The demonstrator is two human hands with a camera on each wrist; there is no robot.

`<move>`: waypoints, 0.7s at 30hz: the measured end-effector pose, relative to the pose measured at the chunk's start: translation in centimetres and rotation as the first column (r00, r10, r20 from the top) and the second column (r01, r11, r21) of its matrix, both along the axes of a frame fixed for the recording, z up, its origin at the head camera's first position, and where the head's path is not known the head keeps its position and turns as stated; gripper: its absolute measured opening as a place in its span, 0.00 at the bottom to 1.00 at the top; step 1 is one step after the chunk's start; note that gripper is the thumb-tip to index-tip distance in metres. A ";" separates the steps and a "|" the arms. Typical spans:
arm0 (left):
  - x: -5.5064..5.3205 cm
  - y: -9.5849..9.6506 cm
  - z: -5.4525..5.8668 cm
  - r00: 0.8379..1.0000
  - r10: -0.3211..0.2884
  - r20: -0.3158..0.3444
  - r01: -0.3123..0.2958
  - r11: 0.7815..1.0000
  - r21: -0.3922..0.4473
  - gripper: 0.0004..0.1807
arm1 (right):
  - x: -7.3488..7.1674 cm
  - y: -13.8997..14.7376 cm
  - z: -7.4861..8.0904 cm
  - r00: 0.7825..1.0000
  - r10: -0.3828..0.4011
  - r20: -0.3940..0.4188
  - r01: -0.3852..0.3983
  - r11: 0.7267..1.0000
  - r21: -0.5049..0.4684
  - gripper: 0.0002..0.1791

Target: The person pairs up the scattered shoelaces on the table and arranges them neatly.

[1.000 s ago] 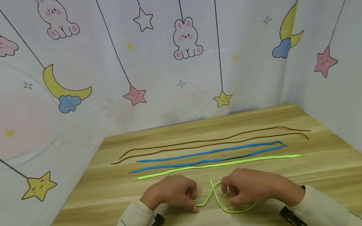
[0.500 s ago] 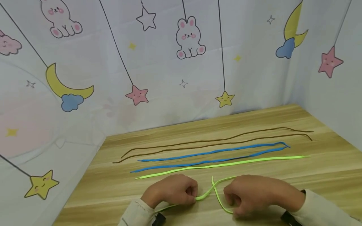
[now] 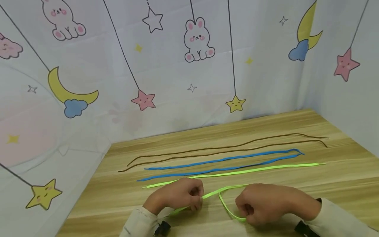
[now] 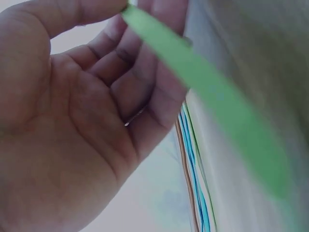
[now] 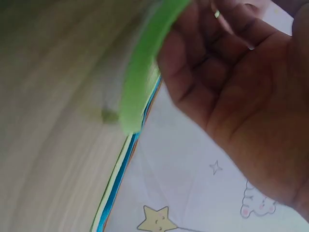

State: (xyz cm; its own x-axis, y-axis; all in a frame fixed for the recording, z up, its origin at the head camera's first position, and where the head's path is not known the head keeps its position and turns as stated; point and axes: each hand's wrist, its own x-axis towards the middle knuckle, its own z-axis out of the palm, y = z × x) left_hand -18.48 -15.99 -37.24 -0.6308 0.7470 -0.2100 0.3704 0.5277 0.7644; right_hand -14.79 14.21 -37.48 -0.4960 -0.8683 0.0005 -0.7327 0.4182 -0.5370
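A neon green shoelace (image 3: 226, 189) runs between the two hands in the head view, with a second strand curving down to the right fingertips. My left hand (image 3: 179, 196) pinches it between thumb and finger; a blurred free end (image 4: 227, 113) trails past the palm in the left wrist view. My right hand (image 3: 265, 203) pinches the lower strand at its fingertips, while the upper strand passes behind its knuckles. In the right wrist view a blurred green length (image 5: 142, 72) hangs beside the right palm (image 5: 241, 92). The exact pinch points are partly hidden.
Behind the hands a second green shoelace (image 3: 251, 170) lies straight on the wooden table (image 3: 100, 194). Farther back lie two blue shoelaces (image 3: 220, 160) and two thin brown ones (image 3: 192, 150), roughly parallel. A white printed curtain (image 3: 168, 69) encloses the back and sides.
My left hand has gripped the shoelace and lifted slightly, drawing its strand straighter. My right hand has moved down to pinch the lower strand. The upright lace tip at the crossing no longer shows.
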 end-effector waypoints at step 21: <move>-1.7 -2.6 0.3 0.938 0.254 -0.238 -0.239 0.967 0.090 0.04 | -1.3 2.3 2.9 0.987 -0.144 0.072 0.161 0.908 -0.387 0.11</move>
State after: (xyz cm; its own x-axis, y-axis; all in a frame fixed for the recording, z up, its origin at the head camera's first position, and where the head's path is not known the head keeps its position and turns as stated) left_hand -20.17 -18.57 -36.95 -0.8228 0.5681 0.0141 0.4144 0.5829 0.6989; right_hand -16.10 16.47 -34.62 -0.6291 -0.7167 0.3008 -0.6508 0.2741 -0.7081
